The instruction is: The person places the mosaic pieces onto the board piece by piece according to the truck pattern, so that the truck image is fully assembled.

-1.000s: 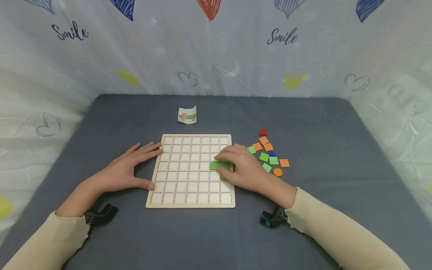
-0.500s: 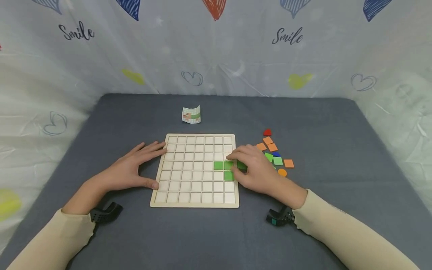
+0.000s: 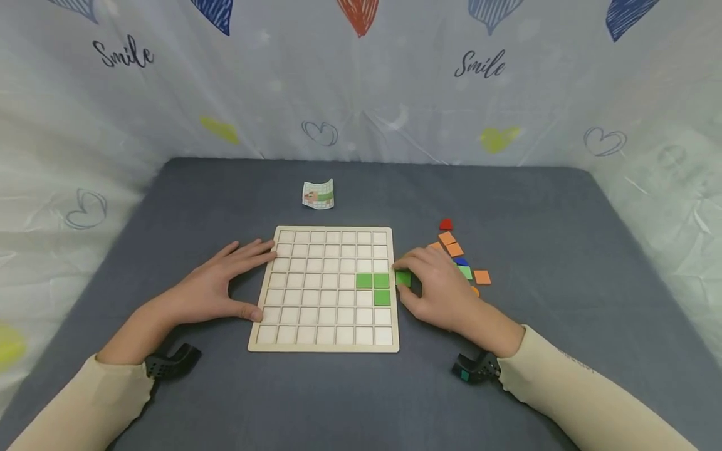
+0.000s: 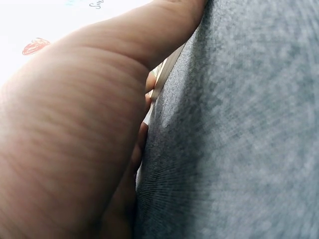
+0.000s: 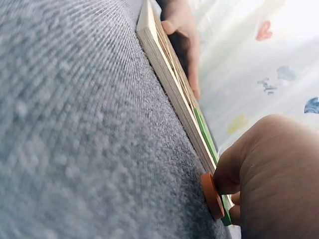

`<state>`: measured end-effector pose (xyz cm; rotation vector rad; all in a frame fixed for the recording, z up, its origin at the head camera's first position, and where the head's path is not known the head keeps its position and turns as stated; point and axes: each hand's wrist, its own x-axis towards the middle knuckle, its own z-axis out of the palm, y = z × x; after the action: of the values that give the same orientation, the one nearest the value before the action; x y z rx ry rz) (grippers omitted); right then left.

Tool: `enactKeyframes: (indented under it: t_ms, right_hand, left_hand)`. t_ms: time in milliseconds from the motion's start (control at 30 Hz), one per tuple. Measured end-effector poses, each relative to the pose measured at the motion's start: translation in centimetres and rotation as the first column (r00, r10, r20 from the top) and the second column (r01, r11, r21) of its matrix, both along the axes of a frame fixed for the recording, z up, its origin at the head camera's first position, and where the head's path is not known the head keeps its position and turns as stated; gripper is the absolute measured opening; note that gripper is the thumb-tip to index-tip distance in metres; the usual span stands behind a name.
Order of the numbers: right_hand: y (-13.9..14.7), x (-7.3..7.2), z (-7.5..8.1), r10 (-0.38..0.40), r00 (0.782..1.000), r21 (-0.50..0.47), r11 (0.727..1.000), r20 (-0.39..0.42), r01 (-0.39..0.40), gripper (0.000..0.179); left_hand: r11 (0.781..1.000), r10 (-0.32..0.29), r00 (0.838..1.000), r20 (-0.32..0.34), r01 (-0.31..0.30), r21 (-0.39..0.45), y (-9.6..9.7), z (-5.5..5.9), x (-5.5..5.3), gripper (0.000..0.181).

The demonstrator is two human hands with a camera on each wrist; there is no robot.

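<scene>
Board (image 3: 323, 348): three green tiles (image 3: 381, 281) seated, three o'clock; rest unfilled.
Left hand (image 3: 217, 287): spread.
Right hand (image 3: 440, 288): pinch on loose tile (image 3: 403, 279) unclear.

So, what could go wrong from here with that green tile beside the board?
The loose green tile by the right hand could catch on the raised edge of the board. The hand might also nudge the three placed green tiles, which sit near that edge. And the orange disc is close enough to get knocked aside.
</scene>
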<state>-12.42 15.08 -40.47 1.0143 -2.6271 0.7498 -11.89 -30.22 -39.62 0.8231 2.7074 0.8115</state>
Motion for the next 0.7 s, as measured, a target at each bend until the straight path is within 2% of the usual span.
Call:
enactKeyframes:
  t_ms: [233,500,700]
  right_hand:
    - [0.16,0.19,0.08,-0.062,0.998,0.037,0.997,0.003,0.062,0.02]
    - [0.35,0.18,0.2,-0.068,0.998,0.027,0.997,0.015,0.067,0.014]
    - [0.36,-0.01,0.22,-0.065,0.998,0.025,0.998,0.018,0.065,0.012]
  left_hand:
    - [1.0,0.005,1.0,-0.007,-0.005,0.003,-0.1,0.15,0.01,0.113]
    - [1.0,-0.018,1.0,-0.013,0.018,0.007,0.03,0.06,-0.1,0.113]
    - [1.0,0.001,1.0,0.007,-0.001,0.001,0.01,-0.04,-0.11,0.114]
